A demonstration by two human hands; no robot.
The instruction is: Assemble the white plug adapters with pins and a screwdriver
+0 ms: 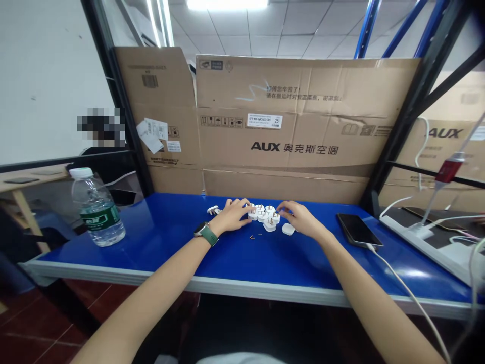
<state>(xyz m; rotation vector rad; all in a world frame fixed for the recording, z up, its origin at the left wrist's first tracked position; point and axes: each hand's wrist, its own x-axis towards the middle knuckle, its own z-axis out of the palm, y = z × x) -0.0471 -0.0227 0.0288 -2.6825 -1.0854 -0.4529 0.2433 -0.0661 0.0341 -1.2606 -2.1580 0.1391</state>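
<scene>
Several small white plug parts (265,215) lie in a cluster on the blue tabletop (242,258), some with metal pins up. My left hand (232,215), with a green-strapped watch on its wrist, rests at the cluster's left side, fingertips on the parts. My right hand (299,216) rests at the right side, fingers touching the parts. A lone white part (212,209) lies left of my left hand; another white piece (288,229) lies under my right hand. Whether either hand grips a part cannot be told. Two tiny screws (254,235) lie in front.
A water bottle (97,208) stands at the left of the table. A black phone (358,230) on a white cable lies at the right, beside a white power strip (428,242). Cardboard boxes (291,126) wall the back. A person sits far left behind the black rack post.
</scene>
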